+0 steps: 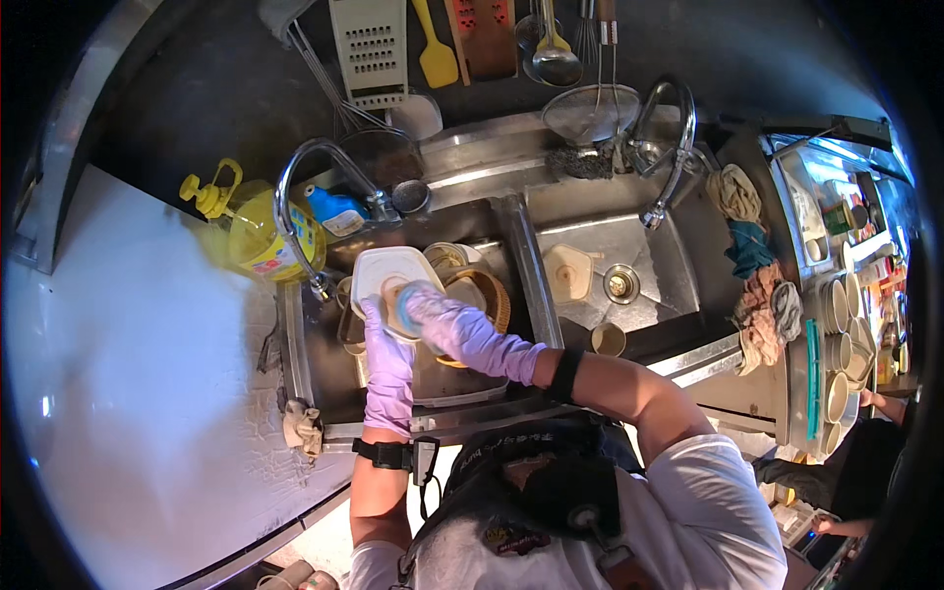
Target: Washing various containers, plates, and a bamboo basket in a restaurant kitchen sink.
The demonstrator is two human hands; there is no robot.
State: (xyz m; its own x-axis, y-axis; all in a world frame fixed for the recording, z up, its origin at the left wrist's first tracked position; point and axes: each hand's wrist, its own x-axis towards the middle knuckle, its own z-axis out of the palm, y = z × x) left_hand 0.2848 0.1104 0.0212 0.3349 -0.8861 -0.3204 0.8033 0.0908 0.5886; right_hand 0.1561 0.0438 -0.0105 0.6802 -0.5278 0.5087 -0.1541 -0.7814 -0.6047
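Note:
In a lilac rubber glove, my left hand grips the near edge of a white plastic container over the left sink basin. My right hand, gloved alike and slightly blurred, presses a light blue scrubbing cloth or sponge against the container. A brownish mark shows on the container beside it. Below my hands, a brown woven basket, a round container with food scraps and other dishes lie in the basin, partly hidden by my hands and the white container.
Chrome faucets arch over the left and right basins. A container and a cup sit in the right basin. Left stands a yellow detergent jug. Rags drape the right edge. Another person is far right.

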